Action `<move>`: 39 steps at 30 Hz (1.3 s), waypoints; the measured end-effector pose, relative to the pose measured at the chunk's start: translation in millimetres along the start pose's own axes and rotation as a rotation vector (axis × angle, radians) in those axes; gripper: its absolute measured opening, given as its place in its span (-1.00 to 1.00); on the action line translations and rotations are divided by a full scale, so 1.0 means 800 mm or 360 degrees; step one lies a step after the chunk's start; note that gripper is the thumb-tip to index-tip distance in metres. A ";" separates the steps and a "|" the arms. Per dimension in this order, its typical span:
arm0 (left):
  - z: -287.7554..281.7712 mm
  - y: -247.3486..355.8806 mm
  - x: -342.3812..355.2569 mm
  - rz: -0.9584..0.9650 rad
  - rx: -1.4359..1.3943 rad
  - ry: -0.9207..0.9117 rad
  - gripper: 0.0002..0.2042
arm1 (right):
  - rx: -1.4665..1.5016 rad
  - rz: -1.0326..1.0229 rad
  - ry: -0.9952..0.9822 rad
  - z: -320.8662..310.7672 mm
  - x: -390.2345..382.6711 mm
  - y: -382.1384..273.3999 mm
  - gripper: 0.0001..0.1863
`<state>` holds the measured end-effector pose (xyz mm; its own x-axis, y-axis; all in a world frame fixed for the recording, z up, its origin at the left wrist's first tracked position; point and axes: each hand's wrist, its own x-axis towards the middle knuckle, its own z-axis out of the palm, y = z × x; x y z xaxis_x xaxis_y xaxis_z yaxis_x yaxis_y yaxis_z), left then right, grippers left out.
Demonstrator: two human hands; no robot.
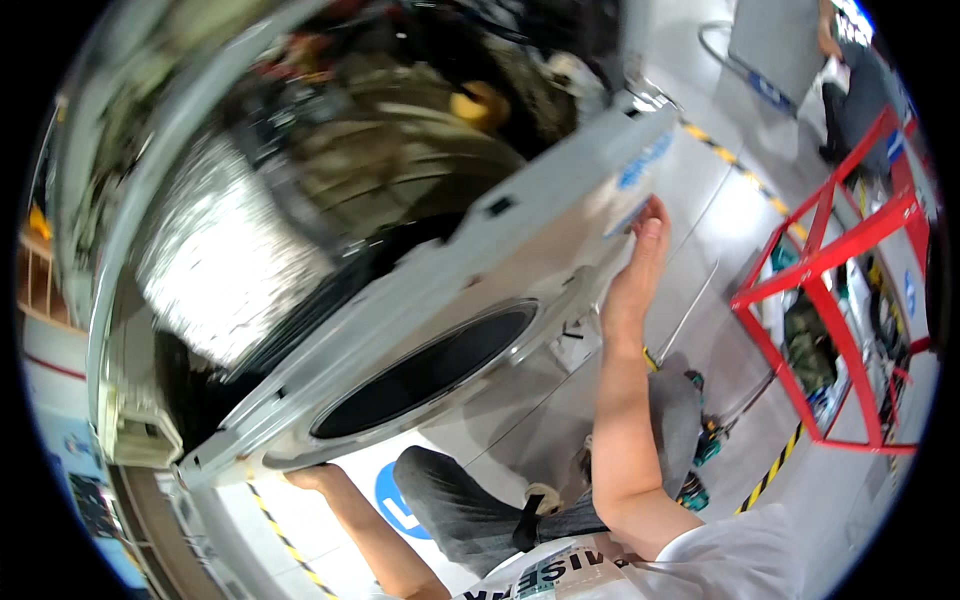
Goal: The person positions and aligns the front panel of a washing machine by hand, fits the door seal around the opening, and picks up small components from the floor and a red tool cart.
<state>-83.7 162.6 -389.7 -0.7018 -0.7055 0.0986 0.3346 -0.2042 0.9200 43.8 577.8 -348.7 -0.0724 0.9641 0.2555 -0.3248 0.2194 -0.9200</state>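
Observation:
A light grey front panel (575, 225) with a round dark door window (430, 370) stands tilted before an opened washing machine or dryer; I cannot tell which. My right hand (645, 250) grips the panel's right edge, near a blue sticker (645, 165). At its lower left corner my left hand (310, 478) holds the rim from below, its fingers mostly hidden. Behind the panel show the ribbed, dull tan drum (400, 150), a crinkled silver foil cover (230, 250) and a yellow part (480, 106).
A red metal frame (825, 265) with tools and cloth inside stands on the right. Green and black power tools (695, 490) lie by my knee. Yellow-black tape (770, 470) marks the tiled floor. Another person (860, 100) is at the upper right, beside a grey panel (780, 50).

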 end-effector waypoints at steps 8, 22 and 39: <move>-0.095 -0.094 0.029 -0.0002 0.0274 0.0368 -0.66 | -0.0368 -0.0323 -0.0478 -0.012 0.070 0.062 -0.34; -0.049 -0.014 0.011 0.0185 0.0274 0.0117 -0.77 | -0.0569 -0.0331 -0.0435 -0.027 0.078 0.005 -0.40; -0.503 -0.185 -0.193 -0.0753 0.2526 0.0390 -0.31 | -0.0763 -0.0529 -0.0834 -0.014 0.032 0.002 -0.41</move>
<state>228.8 28.5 -693.6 -0.3890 -0.8999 -0.1974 -0.8955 0.3191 0.3103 51.9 604.9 -347.0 -0.5172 0.6665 0.5369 0.0269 0.6397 -0.7682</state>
